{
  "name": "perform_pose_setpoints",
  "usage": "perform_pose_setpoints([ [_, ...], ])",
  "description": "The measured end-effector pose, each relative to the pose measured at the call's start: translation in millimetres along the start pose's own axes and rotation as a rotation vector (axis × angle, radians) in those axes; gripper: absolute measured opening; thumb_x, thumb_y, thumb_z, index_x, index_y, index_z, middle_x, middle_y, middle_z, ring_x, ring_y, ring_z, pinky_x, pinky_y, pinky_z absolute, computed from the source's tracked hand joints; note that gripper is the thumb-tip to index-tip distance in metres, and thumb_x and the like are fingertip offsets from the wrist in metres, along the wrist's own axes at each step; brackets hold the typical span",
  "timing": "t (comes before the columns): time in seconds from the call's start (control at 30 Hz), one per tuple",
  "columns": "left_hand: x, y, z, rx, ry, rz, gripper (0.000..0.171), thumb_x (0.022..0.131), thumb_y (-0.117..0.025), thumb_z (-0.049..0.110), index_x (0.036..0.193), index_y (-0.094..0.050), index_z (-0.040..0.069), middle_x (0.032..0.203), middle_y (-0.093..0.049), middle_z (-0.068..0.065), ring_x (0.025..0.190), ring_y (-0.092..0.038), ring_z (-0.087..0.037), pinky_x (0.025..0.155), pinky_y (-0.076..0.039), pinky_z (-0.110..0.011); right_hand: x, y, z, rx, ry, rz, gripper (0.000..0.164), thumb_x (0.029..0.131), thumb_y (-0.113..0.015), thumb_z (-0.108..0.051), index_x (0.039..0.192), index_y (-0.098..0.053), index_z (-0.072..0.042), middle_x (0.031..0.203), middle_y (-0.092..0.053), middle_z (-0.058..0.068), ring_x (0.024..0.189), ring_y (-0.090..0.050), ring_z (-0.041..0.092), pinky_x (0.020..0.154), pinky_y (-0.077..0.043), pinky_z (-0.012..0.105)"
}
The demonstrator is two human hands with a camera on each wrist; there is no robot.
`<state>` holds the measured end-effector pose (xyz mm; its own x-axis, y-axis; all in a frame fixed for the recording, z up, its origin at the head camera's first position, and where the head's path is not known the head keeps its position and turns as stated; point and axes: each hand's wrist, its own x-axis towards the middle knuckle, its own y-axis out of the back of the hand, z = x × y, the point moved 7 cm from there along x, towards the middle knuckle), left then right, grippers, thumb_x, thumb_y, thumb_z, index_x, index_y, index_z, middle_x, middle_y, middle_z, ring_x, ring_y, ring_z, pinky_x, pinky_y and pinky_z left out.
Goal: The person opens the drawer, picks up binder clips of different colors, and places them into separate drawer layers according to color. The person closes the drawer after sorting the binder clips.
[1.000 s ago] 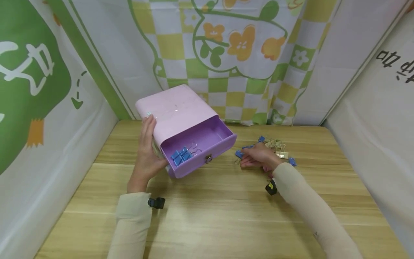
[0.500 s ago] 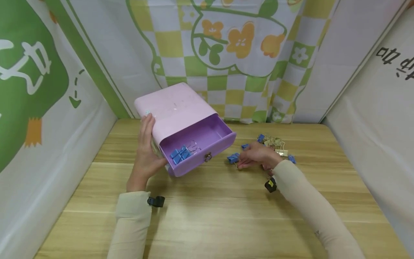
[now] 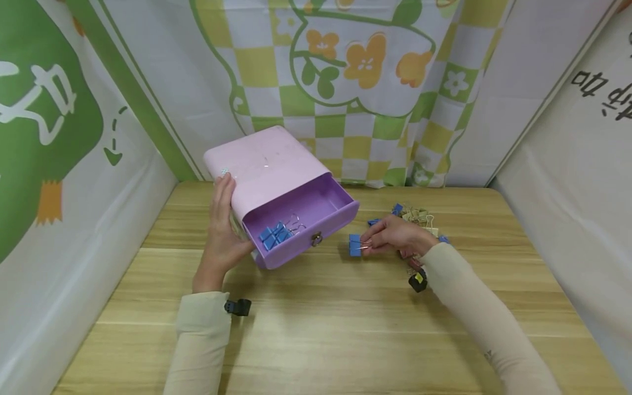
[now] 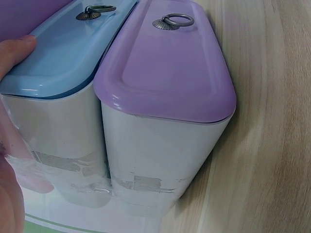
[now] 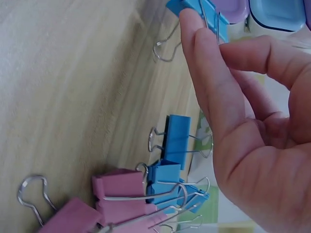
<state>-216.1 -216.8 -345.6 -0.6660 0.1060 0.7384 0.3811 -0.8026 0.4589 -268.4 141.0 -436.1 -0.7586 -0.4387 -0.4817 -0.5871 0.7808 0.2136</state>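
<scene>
Spreading my left hand [image 3: 217, 236] along the box [image 3: 269, 164], I'm probably steadying it while one drawer [image 3: 339, 219] juts out. My right hand [image 3: 400, 235] pinches one blue clip [image 3: 354, 245] by its wire, likely to leave the body clear, between drawer and heap. On the surface [image 3: 316, 329] I count at least three loose blue clips [image 5: 177, 138] and two pink clips [image 5: 121, 187]; the gold clips [image 3: 417, 215] and the drawer's blue clips [image 3: 275, 236] overlap too much.
</scene>
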Motion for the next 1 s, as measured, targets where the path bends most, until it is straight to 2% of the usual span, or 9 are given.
perform_pose_setpoints([
  [0.37, 0.4, -0.1, 0.0, 0.000, 0.018, -0.011, 0.126, 0.049, -0.093, 0.004, 0.154, -0.023, 0.018, 0.163, -0.016, 0.002, 0.153, -0.006, -0.022, 0.126, -0.014, -0.045, -9, 11, -19, 0.005, -0.004, -0.016, 0.032, 0.090, -0.055, 0.001, 0.120, -0.063, 0.006, 0.107, -0.073, 0.019, 0.103, -0.070, 0.035, 0.100, -0.050, 0.047],
  [0.6, -0.2, -0.3, -1.9, 0.011, 0.015, -0.003, 0.124, 0.052, -0.093, 0.014, 0.154, -0.022, 0.017, 0.163, -0.016, 0.001, 0.153, -0.007, -0.023, 0.127, -0.012, -0.044, -15, 19, -40, -0.005, 0.011, -0.033, 0.034, 0.091, -0.051, 0.002, 0.123, -0.059, 0.012, 0.108, -0.072, 0.020, 0.102, -0.071, 0.032, 0.088, -0.059, 0.031],
  [0.73, -0.6, -0.6, -3.2, 0.016, 0.017, -0.008, 0.127, 0.051, -0.094, 0.019, 0.155, -0.020, 0.017, 0.164, -0.015, 0.001, 0.153, -0.006, -0.023, 0.127, -0.012, -0.045, -19, 26, -52, -0.033, 0.021, -0.008, 0.033, 0.091, -0.051, 0.002, 0.122, -0.060, 0.011, 0.108, -0.072, 0.021, 0.101, -0.071, 0.032, 0.090, -0.058, 0.034],
  [0.87, -1.0, -0.8, -4.3, 0.027, 0.024, -0.016, 0.130, 0.050, -0.095, 0.023, 0.155, -0.019, 0.018, 0.164, -0.013, 0.001, 0.153, -0.005, -0.023, 0.126, -0.012, -0.046, -23, 32, -62, -0.067, -0.003, 0.026, 0.030, 0.090, -0.054, 0.001, 0.118, -0.064, 0.007, 0.107, -0.072, 0.019, 0.098, -0.072, 0.030, 0.090, -0.058, 0.037],
  [1.0, -0.9, -0.4, -4.0, 0.026, 0.021, -0.016, 0.130, 0.050, -0.095, 0.024, 0.155, -0.019, 0.018, 0.164, -0.013, 0.001, 0.153, -0.005, -0.023, 0.126, -0.012, -0.047, -28, 36, -73, -0.119, -0.004, 0.026, 0.030, 0.091, -0.054, -0.001, 0.118, -0.065, 0.005, 0.112, -0.071, 0.019, 0.096, -0.073, 0.027, 0.089, -0.059, 0.035],
])
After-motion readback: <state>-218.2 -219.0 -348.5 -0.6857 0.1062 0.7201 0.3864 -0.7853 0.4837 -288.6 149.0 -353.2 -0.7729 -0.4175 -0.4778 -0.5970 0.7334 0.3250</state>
